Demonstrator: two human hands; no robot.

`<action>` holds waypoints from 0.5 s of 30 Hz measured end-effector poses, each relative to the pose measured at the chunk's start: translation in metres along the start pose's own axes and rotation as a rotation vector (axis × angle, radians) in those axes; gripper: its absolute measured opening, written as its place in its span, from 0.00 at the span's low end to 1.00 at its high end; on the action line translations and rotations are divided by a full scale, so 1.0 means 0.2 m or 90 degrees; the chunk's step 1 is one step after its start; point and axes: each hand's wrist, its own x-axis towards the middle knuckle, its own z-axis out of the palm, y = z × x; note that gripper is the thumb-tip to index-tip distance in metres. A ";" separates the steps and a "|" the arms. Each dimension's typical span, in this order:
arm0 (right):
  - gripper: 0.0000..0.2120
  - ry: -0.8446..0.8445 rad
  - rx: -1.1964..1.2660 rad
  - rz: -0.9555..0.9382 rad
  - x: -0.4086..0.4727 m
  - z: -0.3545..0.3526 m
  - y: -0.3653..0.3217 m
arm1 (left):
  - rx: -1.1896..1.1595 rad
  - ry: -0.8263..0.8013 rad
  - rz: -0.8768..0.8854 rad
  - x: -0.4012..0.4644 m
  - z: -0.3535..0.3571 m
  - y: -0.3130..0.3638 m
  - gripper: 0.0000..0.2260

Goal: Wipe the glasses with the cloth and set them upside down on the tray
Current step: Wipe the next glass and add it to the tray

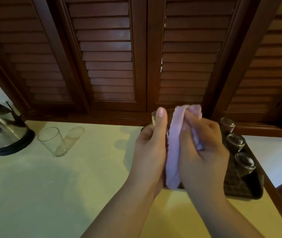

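Glass (155, 117) in left hand (149, 150), lilac cloth (173, 152) in right hand (203, 152).

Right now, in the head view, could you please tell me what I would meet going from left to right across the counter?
Steel electric kettle → empty clear glass standing upright → left hand → lilac cloth → right hand → row of upturned glasses on the dark tray.

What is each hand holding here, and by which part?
Left hand grips a glass around its side, thumb up the wall. Right hand pinches the lilac cloth, pressing it against the glass.
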 end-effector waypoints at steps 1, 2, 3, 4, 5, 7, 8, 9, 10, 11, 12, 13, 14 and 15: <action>0.10 -0.005 0.042 0.029 0.04 0.02 -0.04 | -0.014 -0.002 -0.004 -0.01 -0.02 0.01 0.33; 0.10 -0.011 0.071 0.050 0.06 0.04 -0.06 | -0.036 -0.005 -0.014 -0.02 -0.03 0.02 0.31; 0.09 -0.016 0.074 0.058 0.04 0.06 -0.08 | -0.057 -0.015 -0.027 -0.01 -0.06 0.03 0.31; 0.10 -0.016 0.047 0.054 0.00 0.08 -0.08 | -0.071 -0.031 -0.034 -0.01 -0.08 0.05 0.31; 0.10 -0.009 0.014 0.041 -0.07 0.10 -0.08 | -0.070 -0.044 -0.033 0.00 -0.11 0.07 0.33; 0.13 0.012 -0.026 0.003 -0.23 0.15 -0.07 | -0.032 -0.060 -0.010 0.02 -0.17 0.11 0.40; 0.13 0.016 -0.042 -0.018 -0.29 0.18 -0.07 | -0.009 -0.060 -0.002 0.04 -0.20 0.13 0.43; 0.14 0.014 -0.055 -0.040 -0.32 0.19 -0.06 | 0.002 -0.056 -0.004 0.05 -0.22 0.13 0.45; 0.13 0.013 -0.063 -0.051 -0.31 0.22 -0.07 | -0.003 -0.052 -0.009 0.06 -0.24 0.13 0.45; 0.11 0.013 -0.065 -0.052 -0.28 0.23 -0.09 | -0.015 -0.052 -0.010 0.06 -0.27 0.12 0.43; 0.10 0.015 -0.059 -0.046 -0.23 0.24 -0.11 | -0.028 -0.057 -0.012 0.05 -0.29 0.12 0.39; 0.10 0.012 -0.048 -0.039 -0.18 0.25 -0.14 | -0.038 -0.063 -0.019 0.05 -0.30 0.11 0.35; 0.10 -0.001 -0.040 -0.037 -0.12 0.25 -0.16 | -0.051 -0.072 -0.024 0.03 -0.31 0.11 0.33; 0.10 -0.018 -0.041 -0.042 -0.09 0.25 -0.18 | -0.069 -0.086 -0.032 0.03 -0.32 0.10 0.32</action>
